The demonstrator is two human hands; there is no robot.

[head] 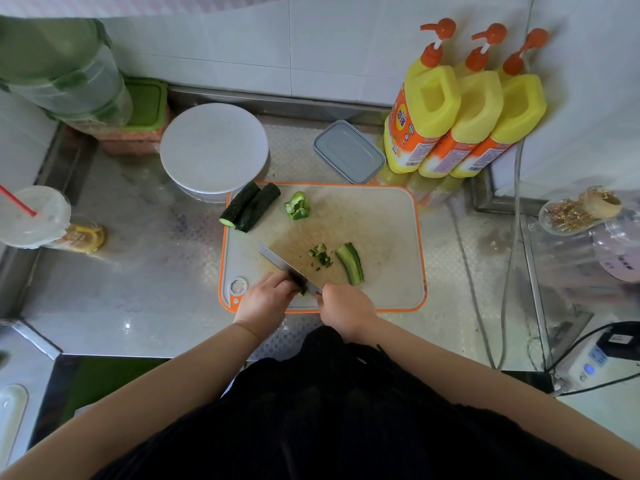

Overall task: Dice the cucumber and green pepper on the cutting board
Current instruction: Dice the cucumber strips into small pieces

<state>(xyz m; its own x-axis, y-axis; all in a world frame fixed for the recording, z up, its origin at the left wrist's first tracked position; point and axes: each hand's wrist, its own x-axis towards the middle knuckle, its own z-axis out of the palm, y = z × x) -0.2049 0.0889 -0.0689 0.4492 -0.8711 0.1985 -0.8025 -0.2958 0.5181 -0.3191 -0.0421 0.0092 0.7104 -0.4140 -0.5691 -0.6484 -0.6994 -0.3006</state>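
A white cutting board (381,220) with an orange rim lies on the steel counter. Two dark cucumber halves (250,206) rest at its far left corner, and a green pepper piece (297,206) sits beside them. A cucumber strip (350,263) lies cut side up near the middle, with small diced bits (321,255) to its left. My right hand (348,306) grips the handle of a knife (282,266), whose blade points far-left. My left hand (266,299) presses a cucumber piece (302,289) against the board beside the blade; that piece is mostly hidden.
Behind the board stand a white round lid on a bowl (214,147), a grey lidded box (349,151) and three yellow pump bottles (464,109). Stacked green-lidded containers (69,74) fill the far left. A lidded cup with a red straw (33,216) stands left; cables (485,306) run right.
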